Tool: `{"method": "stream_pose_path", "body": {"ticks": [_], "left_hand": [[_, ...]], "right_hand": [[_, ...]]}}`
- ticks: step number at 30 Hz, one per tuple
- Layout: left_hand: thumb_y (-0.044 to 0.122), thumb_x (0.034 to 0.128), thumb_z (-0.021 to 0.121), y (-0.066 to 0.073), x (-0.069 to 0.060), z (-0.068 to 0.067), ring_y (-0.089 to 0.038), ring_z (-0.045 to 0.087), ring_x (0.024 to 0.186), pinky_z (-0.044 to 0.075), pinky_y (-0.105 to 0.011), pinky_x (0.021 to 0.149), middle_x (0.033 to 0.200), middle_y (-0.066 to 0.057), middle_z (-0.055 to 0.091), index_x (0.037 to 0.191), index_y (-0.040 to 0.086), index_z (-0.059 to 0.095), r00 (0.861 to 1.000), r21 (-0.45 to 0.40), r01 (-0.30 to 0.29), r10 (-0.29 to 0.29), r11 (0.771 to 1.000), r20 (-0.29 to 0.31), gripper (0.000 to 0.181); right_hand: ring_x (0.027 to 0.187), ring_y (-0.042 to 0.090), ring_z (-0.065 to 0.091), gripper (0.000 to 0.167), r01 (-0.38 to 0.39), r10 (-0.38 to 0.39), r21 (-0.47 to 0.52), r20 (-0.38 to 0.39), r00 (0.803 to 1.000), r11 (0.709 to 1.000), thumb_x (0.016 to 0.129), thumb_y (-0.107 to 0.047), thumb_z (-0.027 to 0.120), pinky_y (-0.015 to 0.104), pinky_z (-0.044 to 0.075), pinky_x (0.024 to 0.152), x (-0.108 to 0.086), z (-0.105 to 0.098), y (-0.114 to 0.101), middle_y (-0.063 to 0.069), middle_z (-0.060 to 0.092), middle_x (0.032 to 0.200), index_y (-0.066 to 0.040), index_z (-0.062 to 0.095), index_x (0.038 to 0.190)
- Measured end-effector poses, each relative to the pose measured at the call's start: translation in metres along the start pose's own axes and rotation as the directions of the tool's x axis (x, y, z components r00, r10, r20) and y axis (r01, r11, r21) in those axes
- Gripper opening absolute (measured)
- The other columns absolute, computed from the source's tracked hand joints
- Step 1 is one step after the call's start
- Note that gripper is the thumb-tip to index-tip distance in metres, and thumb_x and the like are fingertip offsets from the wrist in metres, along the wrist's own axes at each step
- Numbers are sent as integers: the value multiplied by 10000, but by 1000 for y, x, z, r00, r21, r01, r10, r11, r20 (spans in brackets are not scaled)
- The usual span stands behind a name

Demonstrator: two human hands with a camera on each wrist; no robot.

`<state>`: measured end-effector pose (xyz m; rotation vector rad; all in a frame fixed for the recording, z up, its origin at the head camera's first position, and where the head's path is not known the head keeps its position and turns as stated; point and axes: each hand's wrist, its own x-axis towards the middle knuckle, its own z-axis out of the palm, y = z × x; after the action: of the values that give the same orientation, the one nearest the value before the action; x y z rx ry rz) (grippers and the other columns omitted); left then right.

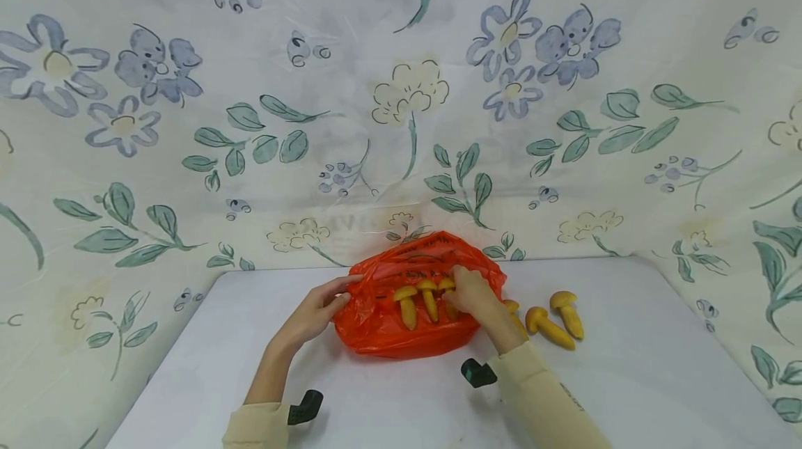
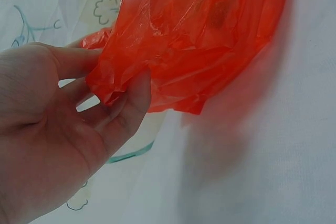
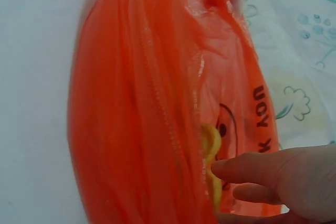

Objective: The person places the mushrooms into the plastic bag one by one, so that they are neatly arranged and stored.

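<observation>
Left hand (image 1: 318, 308): we see thumb and fingers pinching the bag's edge.
Right hand (image 1: 474, 294): fingertips touch a mushroom (image 1: 447, 285); we cannot tell whether they pinch it.
Red bag (image 1: 401, 346): between our hands, on the white table (image 1: 382, 407).
Bagged pair of mushrooms (image 1: 429, 301): inside, between our hands.
Loose mushrooms (image 1: 554, 332): three, just right of our right hand.

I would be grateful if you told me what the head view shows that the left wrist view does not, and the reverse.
Only the head view shows the right hand and three yellow mushrooms lying beside the red bag. Only the left wrist view shows the palm of the left hand. Both show the left hand holding the bag's edge, the white table and the floral cloth.
</observation>
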<state>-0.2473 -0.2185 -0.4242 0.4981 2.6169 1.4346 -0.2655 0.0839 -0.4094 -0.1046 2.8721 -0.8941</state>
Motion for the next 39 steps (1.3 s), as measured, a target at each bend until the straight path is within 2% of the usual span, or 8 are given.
{"method": "stream_pose_path", "body": {"ticks": [5, 13, 19, 31, 35, 39], "left_hand": [[105, 1021, 477, -1, 1, 0, -377, 500, 1319, 476, -513, 1052, 1456, -156, 509, 1420, 196, 521, 1000, 9, -21, 21, 1000, 1, 411], [99, 1019, 482, -1, 0, 0, -375, 499, 1324, 467, -519, 1061, 1455, -144, 515, 1414, 208, 528, 1000, -4, -14, 14, 1000, 2, 413], [110, 1021, 483, -1, 0, 0, -368, 505, 1317, 468, -512, 1063, 1443, -144, 526, 1412, 202, 530, 1000, 0, -6, 6, 1000, 0, 405], [92, 1020, 475, -1, 1, 0, -378, 494, 1329, 470, -512, 1060, 1462, -145, 509, 1416, 207, 527, 1000, 15, -7, 7, 1000, -5, 415], [94, 1021, 477, -2, 1, 1, -369, 492, 1331, 469, -511, 1062, 1463, -131, 510, 1411, 231, 531, 1000, 13, 1, -1, 1000, -3, 417], [115, 1021, 488, -2, 1, 1, -372, 504, 1319, 482, -500, 1050, 1446, -146, 523, 1417, 213, 524, 1000, 14, 10, -10, 1000, -2, 410]], "right_hand": [[822, 220, 586, 465, 25, -25, -16, -4, 1000, 1000, 872, -163, 737, 314, 581, 764, -3, -7, -4, 119, 661, 1044, 4, 569, 1272], [943, 245, 599, 491, 56, -57, -54, -17, 998, 997, 880, -198, 729, 404, 573, 903, -9, -15, -7, 142, 668, 1197, -11, 564, 1303], [1025, 265, 618, 484, 91, -93, -45, -47, 995, 995, 882, -213, 728, 449, 558, 943, -15, -18, -5, 142, 655, 1256, -33, 573, 1303], [1124, 312, 610, 499, 96, -94, 11, -107, 990, 995, 888, -243, 726, 483, 571, 908, -34, -34, 1, 140, 637, 1290, -66, 565, 1325], [1079, 311, 608, 479, 97, -95, 13, -115, 989, 995, 892, -246, 720, 471, 582, 871, -39, -39, 4, 148, 653, 1237, -80, 578, 1318], [1019, 287, 596, 464, 86, -83, 20, -117, 990, 996, 895, -245, 716, 410, 596, 798, -43, -42, 8, 144, 657, 1177, -102, 583, 1316]]}}
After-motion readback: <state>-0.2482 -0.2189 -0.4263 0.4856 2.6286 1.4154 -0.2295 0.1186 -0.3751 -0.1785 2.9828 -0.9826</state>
